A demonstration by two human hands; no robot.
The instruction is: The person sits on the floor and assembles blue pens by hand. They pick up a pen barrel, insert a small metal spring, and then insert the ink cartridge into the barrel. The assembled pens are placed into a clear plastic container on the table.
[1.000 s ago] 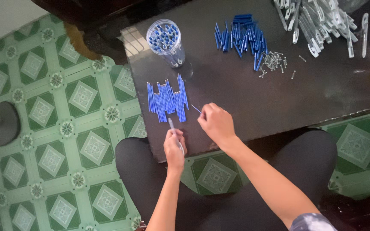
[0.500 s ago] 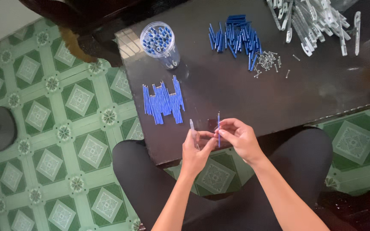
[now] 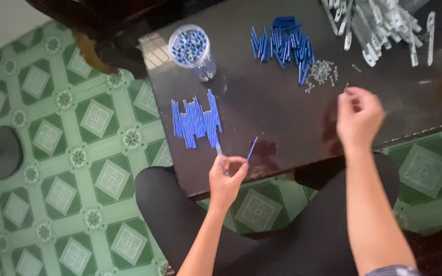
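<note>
A person sits at a dark table (image 3: 282, 122) and looks down at both hands. The left hand (image 3: 226, 179) is at the near edge of the table, with its fingers curled shut around a thin blue stick (image 3: 251, 149) that pokes up and away from the fingertips; a pale, thin piece also sticks up from this hand. Just past the left hand, farther onto the table, lies a neat row of blue sticks (image 3: 196, 122), side by side and touching. The right hand (image 3: 359, 117) is over the table, well apart from the left hand. Its fingers are pinched together near a tiny grey pin (image 3: 346, 88), but it is blurry, so I cannot tell if it really holds the pin. Just past the right hand sits a small heap of little metal pins (image 3: 322, 72). Next to that heap is a messy pile of blue sticks (image 3: 282, 45). At the far left part of the table stands a clear cup (image 3: 190, 48) full of blue pieces. In the far right corner lies a heap of grey metal clips (image 3: 379, 25). A green tiled floor (image 3: 52, 153) shows beside the table.
</note>
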